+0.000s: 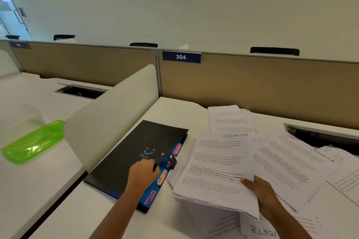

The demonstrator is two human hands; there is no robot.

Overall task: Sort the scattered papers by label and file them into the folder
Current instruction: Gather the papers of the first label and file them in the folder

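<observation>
On white surface [108, 217], desk 304:
around: loose printed sheets [287, 163] right; green plastic tray [33, 141] beyond divider
folder: black tabbed folder [136, 153], closed; tabs FINANCE, HR, SPORTS
left hand [142, 173]: fingers curled on cover edge
right hand [262, 192]: gripping FINANCE paper stack [215, 170]

Single head-worn wide-angle view, looking forward and down, close over worktop [194, 110], facing partition [272, 83].

A plain pale wall [194, 6] fills the upper frame above a tan partition [272, 83] bearing a blue "304" sign [181, 57], while a glass door [9, 11] is seen at upper left and a white desk [48, 180] below.
</observation>
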